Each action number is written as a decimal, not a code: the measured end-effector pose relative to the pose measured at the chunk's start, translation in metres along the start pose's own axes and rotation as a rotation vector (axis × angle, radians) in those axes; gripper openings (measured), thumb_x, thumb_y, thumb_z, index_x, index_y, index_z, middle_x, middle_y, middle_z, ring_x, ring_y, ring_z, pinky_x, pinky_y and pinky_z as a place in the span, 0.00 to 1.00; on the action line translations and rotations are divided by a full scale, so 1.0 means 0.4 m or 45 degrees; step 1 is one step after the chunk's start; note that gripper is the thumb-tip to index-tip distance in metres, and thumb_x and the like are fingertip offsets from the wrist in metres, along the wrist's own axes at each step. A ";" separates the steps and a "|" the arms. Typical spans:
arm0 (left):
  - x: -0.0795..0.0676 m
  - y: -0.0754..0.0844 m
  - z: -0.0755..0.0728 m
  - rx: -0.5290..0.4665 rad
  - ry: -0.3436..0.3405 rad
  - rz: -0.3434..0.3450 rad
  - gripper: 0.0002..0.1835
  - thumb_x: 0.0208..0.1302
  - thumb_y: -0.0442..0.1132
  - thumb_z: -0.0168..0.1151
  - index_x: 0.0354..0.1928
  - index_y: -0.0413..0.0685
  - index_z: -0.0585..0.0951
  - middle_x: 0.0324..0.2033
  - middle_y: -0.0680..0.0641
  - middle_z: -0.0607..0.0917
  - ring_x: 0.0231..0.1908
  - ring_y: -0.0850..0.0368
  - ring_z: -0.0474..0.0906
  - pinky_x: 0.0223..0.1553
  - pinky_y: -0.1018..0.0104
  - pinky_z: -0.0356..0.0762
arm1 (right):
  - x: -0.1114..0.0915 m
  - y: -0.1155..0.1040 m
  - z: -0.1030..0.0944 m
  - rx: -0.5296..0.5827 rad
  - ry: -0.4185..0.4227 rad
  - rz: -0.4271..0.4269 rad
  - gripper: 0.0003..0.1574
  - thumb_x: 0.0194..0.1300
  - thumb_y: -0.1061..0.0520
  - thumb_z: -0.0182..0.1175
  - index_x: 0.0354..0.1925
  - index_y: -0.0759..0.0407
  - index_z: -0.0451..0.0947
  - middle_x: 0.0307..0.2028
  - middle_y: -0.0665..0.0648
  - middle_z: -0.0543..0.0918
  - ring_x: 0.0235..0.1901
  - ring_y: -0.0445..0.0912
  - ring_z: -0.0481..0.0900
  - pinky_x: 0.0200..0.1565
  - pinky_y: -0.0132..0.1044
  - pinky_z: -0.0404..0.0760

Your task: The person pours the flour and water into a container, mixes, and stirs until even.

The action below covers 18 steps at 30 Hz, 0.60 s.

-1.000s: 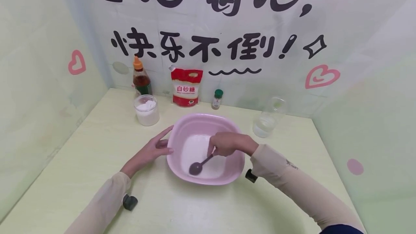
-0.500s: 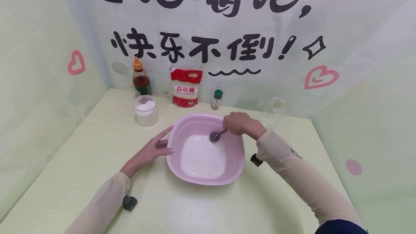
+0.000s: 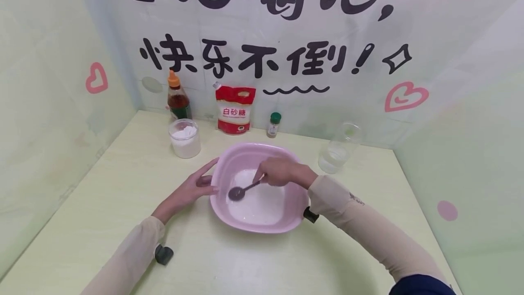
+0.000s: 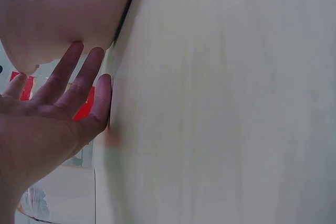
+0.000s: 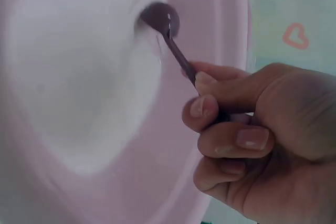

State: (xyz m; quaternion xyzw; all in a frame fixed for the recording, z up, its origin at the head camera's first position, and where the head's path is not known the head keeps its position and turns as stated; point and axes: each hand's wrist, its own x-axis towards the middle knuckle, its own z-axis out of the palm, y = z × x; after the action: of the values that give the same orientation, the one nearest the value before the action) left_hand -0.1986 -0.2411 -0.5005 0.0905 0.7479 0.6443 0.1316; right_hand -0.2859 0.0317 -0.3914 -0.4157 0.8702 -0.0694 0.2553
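Note:
A pink plastic basin (image 3: 300,213) with white liquid (image 3: 262,206) in it stands mid-table in the head view. My left hand (image 3: 188,192) rests against its left side. In the left wrist view, the left hand's spread, fairly straight fingers (image 4: 84,85) touch the outer wall. Over the basin, my right hand (image 3: 280,171) grips the handle of a dark spoon (image 3: 236,193), its bowl at the left of the liquid. The right wrist view shows fingers (image 5: 236,140) curled round the handle and the spoon's bowl (image 5: 160,18) at the liquid's edge.
Behind the basin stand a jar of white powder (image 3: 185,142), an orange-capped sauce bottle (image 3: 178,101), a red-and-white sugar pouch (image 3: 233,112) and a green-capped shaker (image 3: 274,126). A clear container (image 3: 333,155) with some clear liquid is to the right. Walls enclose the table (image 3: 196,258).
The right hand carried the spoon from the lower left of the basin to the back right, then back to the left side. The left hand and basin have stayed put.

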 end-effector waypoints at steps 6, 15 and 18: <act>0.001 0.001 -0.002 0.013 -0.001 -0.015 0.45 0.67 0.42 0.65 0.79 0.67 0.51 0.68 0.32 0.72 0.65 0.36 0.74 0.69 0.36 0.61 | -0.073 -0.001 -0.001 -0.069 -0.181 -0.011 0.14 0.65 0.64 0.64 0.43 0.47 0.90 0.39 0.49 0.89 0.30 0.41 0.73 0.34 0.29 0.73; 0.000 0.001 -0.005 0.051 0.007 -0.045 0.44 0.68 0.43 0.64 0.79 0.69 0.50 0.69 0.33 0.71 0.67 0.35 0.71 0.70 0.34 0.59 | -0.133 0.059 -0.082 -0.260 -0.083 0.371 0.10 0.61 0.67 0.60 0.33 0.52 0.82 0.31 0.53 0.80 0.31 0.46 0.74 0.33 0.35 0.74; 0.001 0.001 -0.002 0.045 0.008 -0.043 0.44 0.68 0.42 0.63 0.79 0.69 0.51 0.69 0.33 0.71 0.67 0.35 0.72 0.70 0.34 0.60 | -0.107 0.075 -0.087 -0.325 0.070 0.374 0.11 0.60 0.68 0.55 0.28 0.52 0.77 0.28 0.53 0.76 0.29 0.47 0.71 0.31 0.37 0.71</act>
State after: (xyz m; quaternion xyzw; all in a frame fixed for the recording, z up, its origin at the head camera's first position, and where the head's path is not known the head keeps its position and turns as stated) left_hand -0.1994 -0.2417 -0.4999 0.0782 0.7610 0.6290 0.1385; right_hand -0.3016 0.0804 -0.3549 -0.3112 0.9299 0.0683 0.1839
